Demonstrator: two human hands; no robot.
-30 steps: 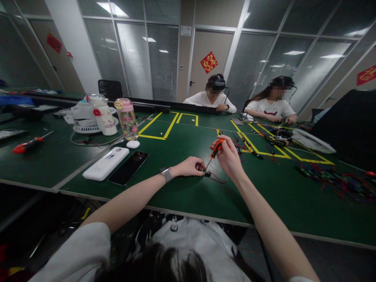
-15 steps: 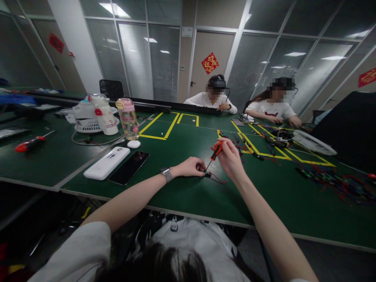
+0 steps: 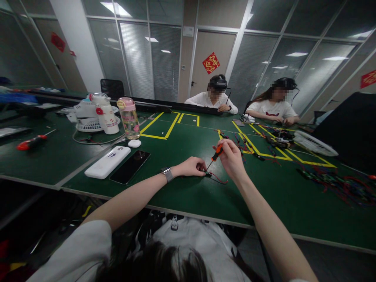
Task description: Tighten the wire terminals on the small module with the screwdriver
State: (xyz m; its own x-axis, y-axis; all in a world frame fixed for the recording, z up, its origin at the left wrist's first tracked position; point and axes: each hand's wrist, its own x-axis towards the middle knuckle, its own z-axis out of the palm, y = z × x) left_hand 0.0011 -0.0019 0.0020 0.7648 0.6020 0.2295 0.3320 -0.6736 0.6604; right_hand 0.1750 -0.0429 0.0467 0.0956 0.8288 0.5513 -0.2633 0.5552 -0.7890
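My right hand is closed around a small orange-and-black screwdriver, its tip angled down to a little dark connector on the green table. My left hand, with a watch on the wrist, pinches that connector against the table. Thin red and black wires trail from the connector toward my right wrist.
A white power bank and a black phone lie to the left. Behind them stand a pink-lidded bottle, a white bottle and a fan. A red screwdriver lies far left. Wire heaps spread right. Two people sit opposite.
The screwdriver handle has turned slightly in my right fingers and sits a little lower. My left hand stays on the connector.
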